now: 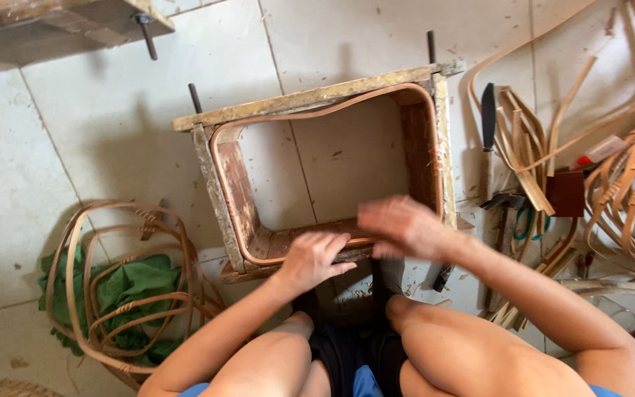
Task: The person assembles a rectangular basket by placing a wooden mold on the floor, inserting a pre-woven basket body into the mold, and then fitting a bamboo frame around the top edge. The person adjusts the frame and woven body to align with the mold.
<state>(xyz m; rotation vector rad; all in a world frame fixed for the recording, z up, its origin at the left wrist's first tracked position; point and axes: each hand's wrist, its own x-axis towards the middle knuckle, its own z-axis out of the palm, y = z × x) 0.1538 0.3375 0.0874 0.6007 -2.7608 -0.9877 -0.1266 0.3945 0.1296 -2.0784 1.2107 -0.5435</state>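
Observation:
A rectangular wooden frame mould [310, 100] stands on the tiled floor in front of my knees. A reddish rattan strip [218, 158] is bent around its inside edge into a rounded rectangle. My left hand [311, 259] presses on the near rail of the frame, fingers spread over the strip there. Just to the right hovers my right hand [400, 225], blurred with motion, over the near right part of the frame; whether it holds anything is unclear.
Bent rattan hoops [123, 294] lie on a green cloth [137, 283] at the left. A dark-bladed knife [487, 117], loose cane strips [527, 158] and small tools lie at the right, beside bundled cane [630, 191]. A wooden bench edge [60, 18] sits top left.

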